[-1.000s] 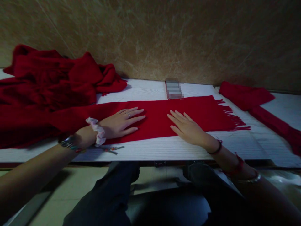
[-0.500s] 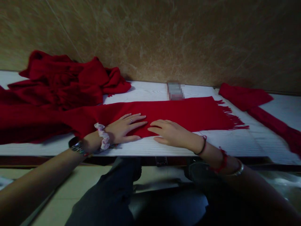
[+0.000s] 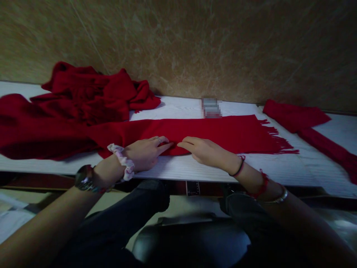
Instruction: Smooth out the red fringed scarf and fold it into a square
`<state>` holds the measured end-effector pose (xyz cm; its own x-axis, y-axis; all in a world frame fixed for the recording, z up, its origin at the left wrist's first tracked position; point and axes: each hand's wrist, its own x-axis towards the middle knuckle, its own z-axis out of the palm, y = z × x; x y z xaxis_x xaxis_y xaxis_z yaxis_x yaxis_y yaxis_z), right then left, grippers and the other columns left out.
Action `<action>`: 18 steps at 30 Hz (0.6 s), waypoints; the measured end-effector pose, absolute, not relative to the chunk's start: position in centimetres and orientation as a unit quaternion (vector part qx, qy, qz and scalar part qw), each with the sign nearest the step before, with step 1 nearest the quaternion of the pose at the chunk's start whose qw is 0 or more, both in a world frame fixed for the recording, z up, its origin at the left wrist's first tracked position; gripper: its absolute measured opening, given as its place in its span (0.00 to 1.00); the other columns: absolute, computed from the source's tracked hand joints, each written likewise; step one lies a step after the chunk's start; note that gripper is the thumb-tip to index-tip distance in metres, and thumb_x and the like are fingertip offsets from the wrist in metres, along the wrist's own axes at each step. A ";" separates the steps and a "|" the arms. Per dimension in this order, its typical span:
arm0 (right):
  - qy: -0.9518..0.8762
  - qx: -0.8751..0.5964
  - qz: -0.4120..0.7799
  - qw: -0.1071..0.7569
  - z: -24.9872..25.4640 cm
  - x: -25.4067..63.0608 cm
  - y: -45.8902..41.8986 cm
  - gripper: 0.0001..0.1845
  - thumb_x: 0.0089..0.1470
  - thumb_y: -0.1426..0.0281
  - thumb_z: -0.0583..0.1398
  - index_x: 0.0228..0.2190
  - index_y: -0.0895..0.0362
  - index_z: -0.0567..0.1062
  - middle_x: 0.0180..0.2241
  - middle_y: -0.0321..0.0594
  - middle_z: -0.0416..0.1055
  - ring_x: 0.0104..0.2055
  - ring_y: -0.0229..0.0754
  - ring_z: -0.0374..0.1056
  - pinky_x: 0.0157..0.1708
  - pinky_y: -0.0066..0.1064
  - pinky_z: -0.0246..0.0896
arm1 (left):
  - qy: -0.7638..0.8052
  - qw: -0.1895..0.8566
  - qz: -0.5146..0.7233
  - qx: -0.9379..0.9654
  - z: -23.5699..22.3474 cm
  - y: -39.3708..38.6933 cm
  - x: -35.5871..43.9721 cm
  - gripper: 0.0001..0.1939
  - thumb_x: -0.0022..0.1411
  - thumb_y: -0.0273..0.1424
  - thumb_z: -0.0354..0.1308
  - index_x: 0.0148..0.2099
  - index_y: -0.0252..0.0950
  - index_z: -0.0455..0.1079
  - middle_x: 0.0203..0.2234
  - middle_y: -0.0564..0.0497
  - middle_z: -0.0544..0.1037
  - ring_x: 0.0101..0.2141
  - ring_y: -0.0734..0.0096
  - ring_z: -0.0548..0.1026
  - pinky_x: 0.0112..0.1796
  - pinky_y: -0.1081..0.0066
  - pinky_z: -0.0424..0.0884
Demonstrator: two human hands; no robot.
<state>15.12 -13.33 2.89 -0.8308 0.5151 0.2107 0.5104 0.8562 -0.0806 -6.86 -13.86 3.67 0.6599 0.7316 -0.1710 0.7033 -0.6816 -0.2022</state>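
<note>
A red fringed scarf [image 3: 223, 130] lies stretched lengthwise along a white wood-grain table, its right part flat and its left part rumpled. My left hand [image 3: 147, 150], wearing a ring and a pale scrunchie at the wrist, is closed on the scarf's near edge, thumb mostly hidden. Close to its right, my right hand [image 3: 202, 149] pinches the same edge, fingers together and pointing left. A small gap of red cloth separates the fingertips of both hands. The fringe [image 3: 280, 141] spreads over the table at the right end.
A crumpled heap of red scarves [image 3: 95, 89] sits at the back left against a brown marbled wall [image 3: 178, 48]. Behind the scarf lies a small blurred-out item [image 3: 211, 108]. Another red scarf [image 3: 298, 115] rests at the right. The white table's [image 3: 167, 169] front edge runs above my legs.
My left hand has gone from lying flat with fingers spread to curled at the scarf's near edge. My right fingers have drawn together on that edge. The view has shifted slightly.
</note>
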 end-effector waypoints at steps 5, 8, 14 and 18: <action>-0.930 -0.334 -0.037 0.146 2.0 14.5 -13.7 0.11 0.54 0.77 0.51 0.38 0.62 0.70 0.37 0.45 0.67 0.38 0.41 0.62 0.34 0.30 0.61 | -0.424 0.102 0.087 -0.896 3.8 -14.4 -6.5 0.22 0.60 0.24 0.43 0.56 0.39 0.60 0.44 0.45 0.69 0.37 0.68 0.71 0.29 0.75 0.66; -0.926 -0.342 -0.052 0.154 1.5 14.5 -13.8 0.09 0.54 0.77 0.52 0.34 0.62 0.71 0.34 0.44 0.67 0.37 0.40 0.62 0.34 0.29 0.59 | -0.414 0.134 0.072 -0.898 3.8 -14.2 -6.7 0.18 0.62 0.26 0.43 0.53 0.39 0.63 0.38 0.47 0.73 0.32 0.70 0.72 0.26 0.76 0.65; -0.916 -0.354 -0.075 0.175 0.7 14.8 -13.9 0.08 0.54 0.77 0.52 0.32 0.60 0.71 0.29 0.40 0.67 0.32 0.39 0.61 0.32 0.29 0.55 | -0.355 0.185 0.057 -0.915 3.7 -13.8 -7.5 0.16 0.61 0.23 0.43 0.46 0.36 0.69 0.24 0.50 0.74 0.25 0.73 0.71 0.24 0.75 0.62; -0.914 -0.352 -0.091 0.181 0.6 14.8 -13.9 0.09 0.55 0.77 0.51 0.29 0.60 0.71 0.26 0.40 0.67 0.29 0.38 0.60 0.30 0.30 0.52 | -0.328 0.201 0.068 -0.921 3.9 -13.6 -7.8 0.19 0.59 0.20 0.41 0.47 0.35 0.68 0.22 0.50 0.73 0.24 0.72 0.69 0.24 0.74 0.60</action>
